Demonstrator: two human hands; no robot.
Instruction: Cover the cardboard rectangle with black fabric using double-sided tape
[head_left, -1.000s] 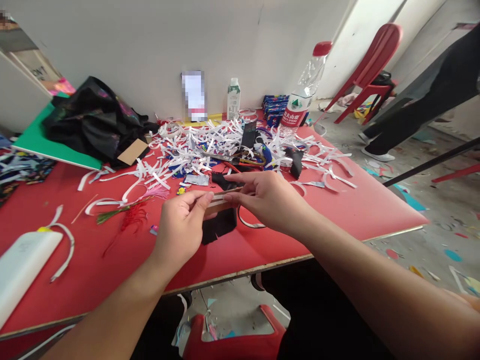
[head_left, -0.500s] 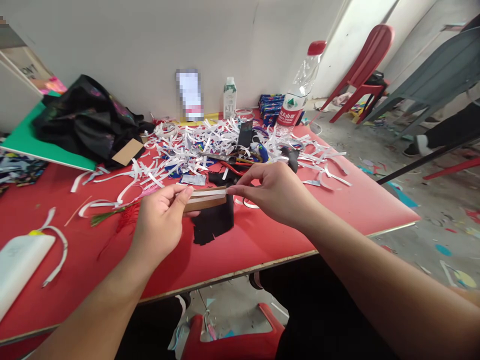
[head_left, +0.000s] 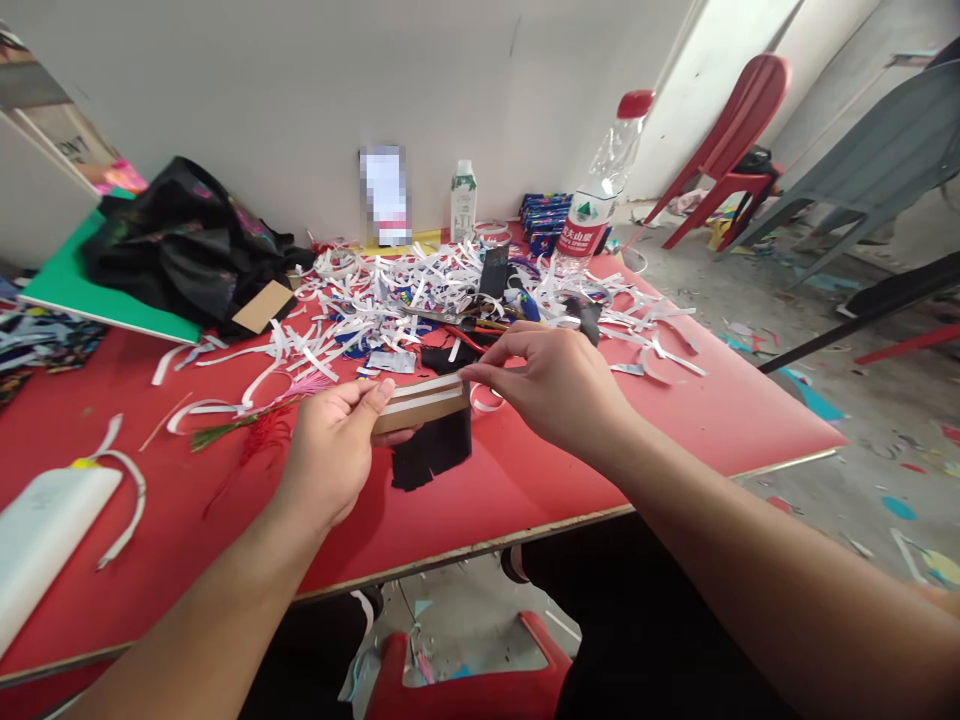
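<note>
My left hand (head_left: 341,435) grips the left end of a small brown cardboard piece (head_left: 420,411), thumb on top and fingers beneath. Two white tape strips (head_left: 429,399) run lengthwise along the card. At its right end, the thumb and forefinger of my right hand (head_left: 551,385) pinch the tip of the upper strip; whether they also hold the card's corner I cannot tell. Below and behind the card, a black piece of fabric (head_left: 431,455) with a ragged edge lies on the red table (head_left: 540,470).
White paper strips (head_left: 330,310) are heaped across the back, with scissors (head_left: 469,335) among them. Behind stand a phone (head_left: 386,195), a small bottle (head_left: 463,200) and a large water bottle (head_left: 592,200). Black cloth (head_left: 180,250) rests on a green board (head_left: 67,270). A white power bank (head_left: 56,540) lies left.
The card has tipped so that its face and both white strips show more fully. Both hands keep their holds, and the view has shifted slightly.
</note>
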